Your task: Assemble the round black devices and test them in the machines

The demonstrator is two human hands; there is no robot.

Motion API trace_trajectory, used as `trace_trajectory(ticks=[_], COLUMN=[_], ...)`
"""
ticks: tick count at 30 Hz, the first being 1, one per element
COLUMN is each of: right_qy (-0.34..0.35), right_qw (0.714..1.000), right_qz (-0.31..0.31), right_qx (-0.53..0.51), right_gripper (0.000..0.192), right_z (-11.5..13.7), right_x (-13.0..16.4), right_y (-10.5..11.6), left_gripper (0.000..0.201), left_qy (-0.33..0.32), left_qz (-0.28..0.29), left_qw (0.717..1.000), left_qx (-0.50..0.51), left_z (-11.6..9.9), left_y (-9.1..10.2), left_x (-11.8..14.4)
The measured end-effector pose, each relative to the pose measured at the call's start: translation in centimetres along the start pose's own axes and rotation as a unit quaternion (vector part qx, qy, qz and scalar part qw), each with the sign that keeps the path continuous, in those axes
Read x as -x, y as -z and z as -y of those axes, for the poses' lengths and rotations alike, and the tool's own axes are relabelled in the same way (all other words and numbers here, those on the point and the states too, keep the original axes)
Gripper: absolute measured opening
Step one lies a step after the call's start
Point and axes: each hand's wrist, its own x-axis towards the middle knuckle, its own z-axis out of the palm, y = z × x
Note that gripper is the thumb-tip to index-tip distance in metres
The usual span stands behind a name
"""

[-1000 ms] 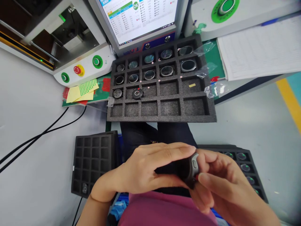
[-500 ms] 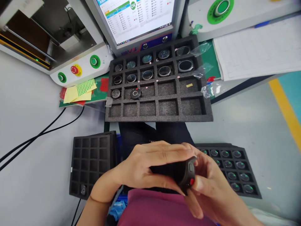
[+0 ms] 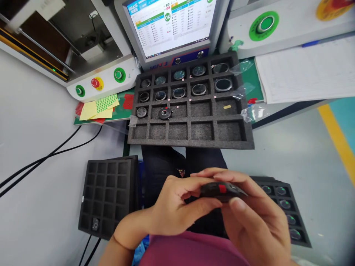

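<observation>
Between my two hands, above my lap, is a black watch body with a small red patch on its edge, seen side-on. My left hand pinches its left end between thumb and fingers. My right hand grips the right end, thumb below and fingers along the far side. Beyond them lies a grey foam tray with several round watch bodies in its upper rows. One black watch body rests back-up in the third row, partly over a divider.
A darker foam tray with one small part stands low at the left. Another tray of round pieces with green dots sits low at the right. Behind are a monitor, button panels, yellow sticker sheets and papers.
The watch body has turned from end-on to lying sideways, its red patch now facing me. My right hand has shifted its fingers around it, and the view has moved slightly.
</observation>
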Motion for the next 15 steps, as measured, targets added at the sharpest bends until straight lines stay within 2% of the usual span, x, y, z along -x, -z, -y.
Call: trace_trajectory(ticks=[4,9,12,15], right_qy=[0.02,0.017,0.046,0.069], right_qw=[1.0,1.0,0.999,0.997], right_qz=[-0.002,-0.02,-0.008,-0.008], right_qx=[-0.004,-0.004,0.01,-0.013], right_gripper=[0.013,0.007,0.009,0.01], right_z=[0.24,0.41,0.27,0.09], right_x=[0.06,0.11,0.16,0.2], right_y=[-0.53,-0.87,-0.98,-0.91], left_gripper=[0.021,0.017,0.02,0.021], left_qy=[-0.038,-0.048,-0.092,-0.154], left_qz=[-0.013,0.0,-0.001,-0.011], left_qw=[0.995,0.992,0.984,0.964], left_qx=[-0.095,-0.115,-0.153,-0.215], left_z=[-0.54,-0.64,-0.71,-0.59], left_y=[-0.44,-0.74,-0.83,-0.89], left_x=[0.21,0.39,0.33,0.14])
